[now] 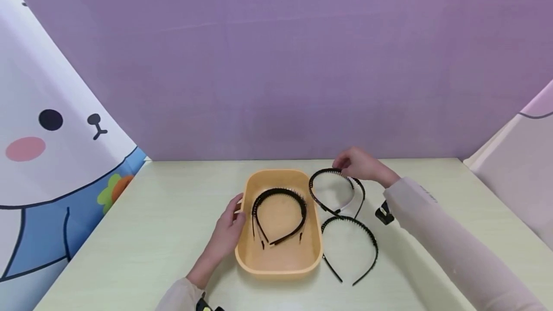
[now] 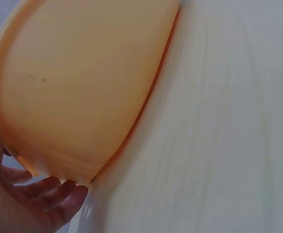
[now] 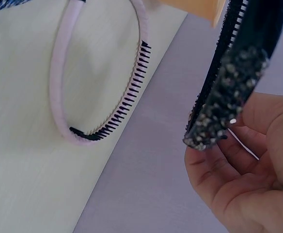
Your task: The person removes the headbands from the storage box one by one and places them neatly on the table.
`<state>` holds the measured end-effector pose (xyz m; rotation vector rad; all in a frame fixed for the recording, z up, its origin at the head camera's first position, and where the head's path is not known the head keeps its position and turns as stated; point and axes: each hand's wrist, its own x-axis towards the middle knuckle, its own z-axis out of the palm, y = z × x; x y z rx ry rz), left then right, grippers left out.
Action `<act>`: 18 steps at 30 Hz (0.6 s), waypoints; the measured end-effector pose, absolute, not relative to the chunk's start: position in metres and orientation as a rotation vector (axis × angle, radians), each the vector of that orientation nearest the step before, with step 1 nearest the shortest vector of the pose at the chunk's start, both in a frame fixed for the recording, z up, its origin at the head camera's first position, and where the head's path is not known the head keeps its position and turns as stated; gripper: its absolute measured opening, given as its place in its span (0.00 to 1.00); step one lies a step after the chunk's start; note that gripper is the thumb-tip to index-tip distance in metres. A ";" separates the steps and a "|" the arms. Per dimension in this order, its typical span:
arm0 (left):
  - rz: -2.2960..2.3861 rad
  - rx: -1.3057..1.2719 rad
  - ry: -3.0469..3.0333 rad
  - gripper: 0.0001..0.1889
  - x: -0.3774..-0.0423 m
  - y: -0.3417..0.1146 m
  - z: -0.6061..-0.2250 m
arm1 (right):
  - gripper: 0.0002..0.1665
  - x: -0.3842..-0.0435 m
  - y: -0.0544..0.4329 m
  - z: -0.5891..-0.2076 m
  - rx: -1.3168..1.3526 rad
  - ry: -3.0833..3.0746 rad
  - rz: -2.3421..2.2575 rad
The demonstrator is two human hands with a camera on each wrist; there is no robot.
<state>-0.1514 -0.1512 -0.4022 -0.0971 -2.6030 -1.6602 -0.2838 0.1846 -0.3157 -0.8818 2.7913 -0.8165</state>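
My left hand [image 1: 226,229] grips the left rim of a yellow-orange plastic tray [image 1: 281,272]; in the left wrist view its fingertips [image 2: 76,196] curl against the tray's outer wall. Several black toothed headbands [image 1: 281,190] lie overlapping in the tray. To the right of it, my right hand [image 1: 362,163] pinches a black headband by its top. Close up, this headband [image 3: 224,97] has glittering beads over its crown. A pale pink headband [image 3: 59,68] with black inner teeth lies on the table beneath the held one.
Another dark toothed headband [image 1: 375,244] lies on the table [image 1: 432,234] near the tray's right side, its ends toward me. A purple cloth wall [image 1: 276,71] rises along the table's back edge, with a cartoon-print cloth [image 1: 52,172] at the left.
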 end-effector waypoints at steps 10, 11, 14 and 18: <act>-1.666 -0.106 -2.604 0.25 -0.152 -0.150 -0.400 | 0.14 -0.284 0.198 -0.316 -0.821 2.816 -0.809; -1.665 -0.105 -2.606 0.25 -0.152 -0.150 -0.400 | 0.14 -0.285 0.200 -0.316 -0.817 2.817 -0.811; -1.661 -0.107 -2.606 0.25 -0.153 -0.150 -0.401 | 0.14 -0.285 0.204 -0.316 -0.806 2.826 -0.803; -1.654 -0.107 -2.607 0.25 -0.153 -0.150 -0.401 | 0.14 -0.285 0.211 -0.316 -0.781 2.832 -0.793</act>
